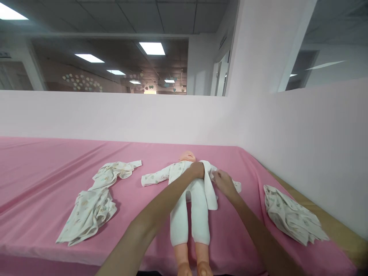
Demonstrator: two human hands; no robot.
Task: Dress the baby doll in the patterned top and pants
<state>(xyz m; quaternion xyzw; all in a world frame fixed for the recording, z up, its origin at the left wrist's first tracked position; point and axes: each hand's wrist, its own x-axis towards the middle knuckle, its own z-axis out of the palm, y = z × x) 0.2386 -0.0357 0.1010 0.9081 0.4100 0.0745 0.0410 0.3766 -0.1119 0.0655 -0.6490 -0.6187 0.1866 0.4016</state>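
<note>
A baby doll (188,156) lies on its back with its feet towards me, in white trousers (178,222) and a white printed baby shirt (176,171) whose front is open. The shirt's left-hand sleeve is spread out flat. My left hand (197,170) reaches across the doll's chest, and its fingers are hidden under the shirt's right front panel (211,193). Closed at the right-hand sleeve, my right hand (224,181) pinches the fabric near the doll's shoulder. The sleeve's cuff (237,186) shows beyond this hand. The doll's arm on that side is hidden.
The table is covered by a pink sheet (143,226). Crumpled printed baby clothes (89,212) lie at the left, and another folded printed garment (293,214) lies near the right edge. A white wall (143,119) with windows stands behind, and another runs along the right.
</note>
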